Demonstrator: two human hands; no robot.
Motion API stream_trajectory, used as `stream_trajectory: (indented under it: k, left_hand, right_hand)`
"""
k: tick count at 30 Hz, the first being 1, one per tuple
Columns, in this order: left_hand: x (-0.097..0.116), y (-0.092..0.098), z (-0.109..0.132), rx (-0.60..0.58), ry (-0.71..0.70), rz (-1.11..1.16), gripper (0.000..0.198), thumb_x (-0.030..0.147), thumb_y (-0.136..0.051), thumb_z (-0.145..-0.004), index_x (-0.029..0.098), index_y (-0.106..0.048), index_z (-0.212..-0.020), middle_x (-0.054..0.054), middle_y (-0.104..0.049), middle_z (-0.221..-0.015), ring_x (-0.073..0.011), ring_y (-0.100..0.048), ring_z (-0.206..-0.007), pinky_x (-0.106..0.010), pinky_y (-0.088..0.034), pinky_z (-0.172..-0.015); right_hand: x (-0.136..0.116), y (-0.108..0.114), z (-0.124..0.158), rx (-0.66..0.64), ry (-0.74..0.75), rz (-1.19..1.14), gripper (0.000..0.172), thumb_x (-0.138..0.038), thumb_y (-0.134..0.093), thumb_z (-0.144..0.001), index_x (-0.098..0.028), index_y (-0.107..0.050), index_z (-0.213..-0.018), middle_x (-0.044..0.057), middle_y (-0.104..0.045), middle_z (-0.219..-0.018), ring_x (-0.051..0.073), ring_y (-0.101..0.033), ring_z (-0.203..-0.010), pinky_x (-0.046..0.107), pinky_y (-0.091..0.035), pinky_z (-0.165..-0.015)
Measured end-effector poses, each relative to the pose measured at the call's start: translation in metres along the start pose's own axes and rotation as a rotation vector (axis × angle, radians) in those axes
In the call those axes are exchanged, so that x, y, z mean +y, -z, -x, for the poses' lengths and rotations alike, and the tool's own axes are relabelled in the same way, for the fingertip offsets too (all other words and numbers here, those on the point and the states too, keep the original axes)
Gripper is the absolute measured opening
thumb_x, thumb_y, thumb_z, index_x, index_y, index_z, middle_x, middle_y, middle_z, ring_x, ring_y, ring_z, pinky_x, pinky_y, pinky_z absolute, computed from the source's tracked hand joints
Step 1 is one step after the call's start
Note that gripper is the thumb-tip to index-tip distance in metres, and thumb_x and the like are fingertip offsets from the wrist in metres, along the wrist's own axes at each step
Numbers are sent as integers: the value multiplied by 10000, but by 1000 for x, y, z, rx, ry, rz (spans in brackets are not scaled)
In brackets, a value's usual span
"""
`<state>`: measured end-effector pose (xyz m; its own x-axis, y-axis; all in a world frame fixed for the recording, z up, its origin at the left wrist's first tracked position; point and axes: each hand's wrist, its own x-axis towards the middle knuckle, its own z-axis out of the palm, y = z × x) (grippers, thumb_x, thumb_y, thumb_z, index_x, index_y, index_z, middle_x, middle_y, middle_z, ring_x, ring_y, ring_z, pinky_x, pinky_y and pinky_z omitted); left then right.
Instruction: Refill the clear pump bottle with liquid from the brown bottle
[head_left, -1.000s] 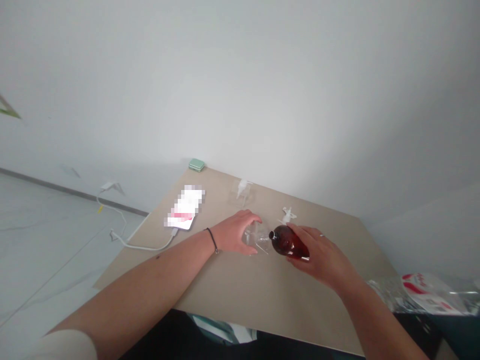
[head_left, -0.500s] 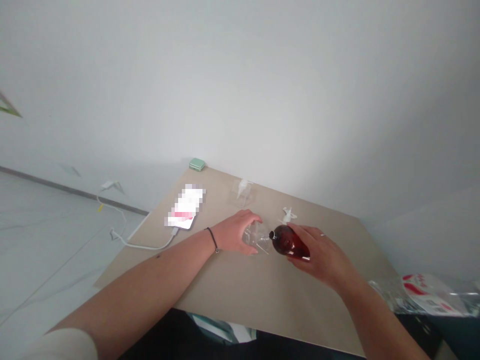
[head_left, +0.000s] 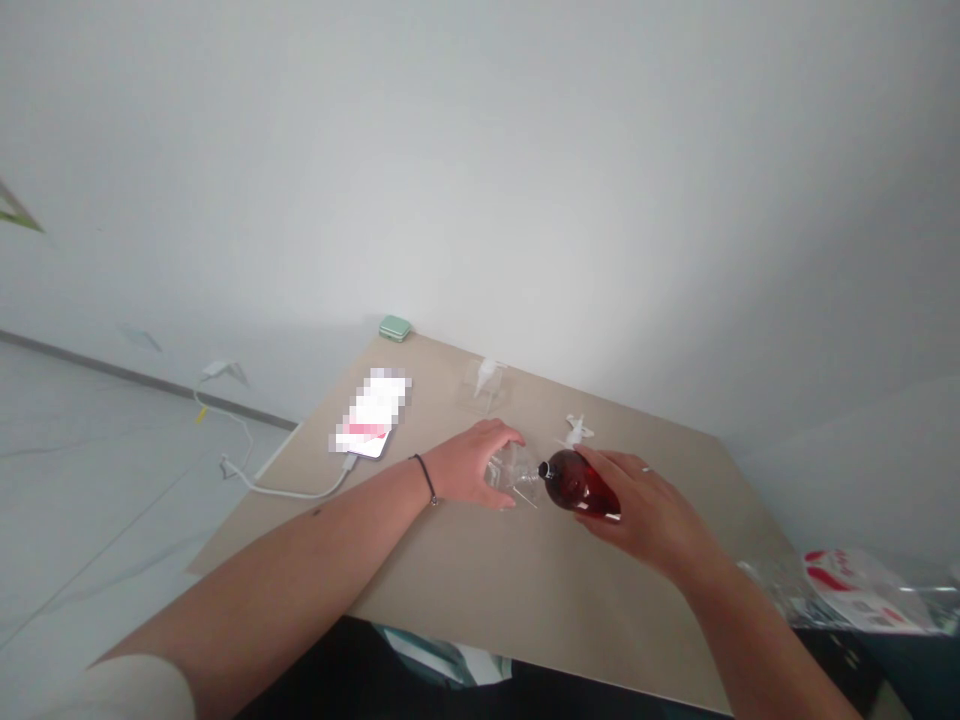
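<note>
My left hand (head_left: 469,465) grips a clear plastic bottle (head_left: 514,476) lying on its side just above the beige tabletop (head_left: 517,580). My right hand (head_left: 637,510) holds a dark amber bottle (head_left: 577,484) with its narrow open neck pointing left. That neck nearly meets the clear bottle, and I cannot tell whether they touch. Behind the hands lie a white pump head (head_left: 575,432) and a white nozzle (head_left: 487,376) on a transparent piece.
A smartphone (head_left: 367,415) with a blurred screen lies left on the table, its white charging cable (head_left: 292,493) running off the edge to the floor. A small green case (head_left: 394,328) sits at the far corner. A printed plastic bag (head_left: 847,592) lies at the right.
Both hands and both bottles have barely moved. The view has drifted very slightly.
</note>
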<state>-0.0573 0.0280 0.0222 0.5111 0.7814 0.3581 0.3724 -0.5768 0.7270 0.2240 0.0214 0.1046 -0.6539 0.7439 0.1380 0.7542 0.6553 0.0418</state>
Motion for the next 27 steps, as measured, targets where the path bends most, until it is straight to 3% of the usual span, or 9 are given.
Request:
stream_trajectory:
  k: [27]
  left_hand:
    - [0,-1,0,16,-11,-3,735,416,-869,-621,184,-528,-1229,-120,-578,-1140,-301,-565,-1054,-472,-483,-979]
  right_hand:
    - [-1,6,-2,3,36,53,652,-365,-722,-788,-215,-534,-1394,149,-695,-1239,319,-681,-1075,431,-573,-881]
